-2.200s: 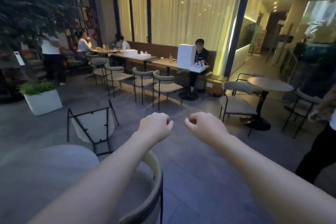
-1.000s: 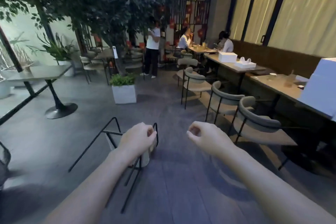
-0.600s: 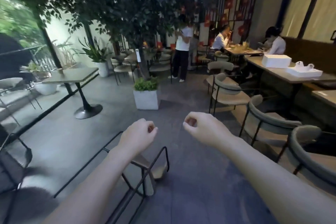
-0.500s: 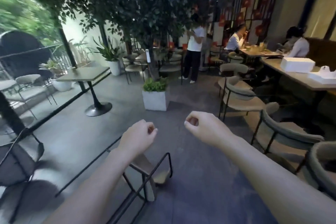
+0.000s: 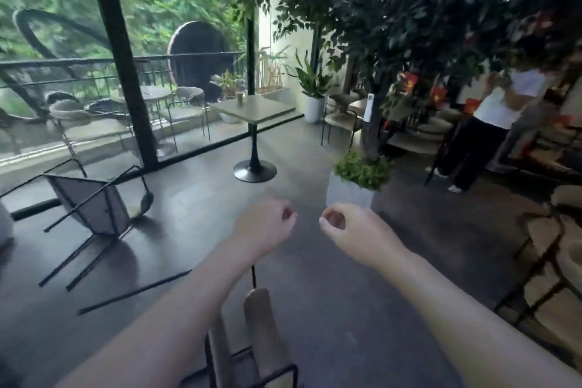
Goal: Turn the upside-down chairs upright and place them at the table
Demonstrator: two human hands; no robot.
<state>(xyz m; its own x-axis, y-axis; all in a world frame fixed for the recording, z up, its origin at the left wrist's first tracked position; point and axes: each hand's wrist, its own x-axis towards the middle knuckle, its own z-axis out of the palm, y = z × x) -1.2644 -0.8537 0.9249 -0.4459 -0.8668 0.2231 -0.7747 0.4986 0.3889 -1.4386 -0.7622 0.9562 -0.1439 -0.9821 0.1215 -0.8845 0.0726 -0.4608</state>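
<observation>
An overturned chair (image 5: 94, 208) with black metal legs lies tipped on the floor at the left, its seat underside facing me. A second upside-down chair (image 5: 258, 337) lies right below my arms, partly hidden by my left forearm. A square pedestal table (image 5: 253, 109) stands further back at centre. My left hand (image 5: 264, 227) and my right hand (image 5: 349, 230) are held out side by side in loose fists above the floor. Neither hand holds anything or touches a chair.
A white planter with a green shrub (image 5: 354, 183) stands just beyond my hands under a large tree (image 5: 371, 123). A person in a white top (image 5: 491, 123) stands at the right. Upright chairs (image 5: 554, 249) line the right edge. A glass wall with a black post (image 5: 126, 79) runs along the left.
My view has swung to the left: the long tables have left the frame and the glass wall, the square table and the second overturned chair have come in. My fists keep the same pose.
</observation>
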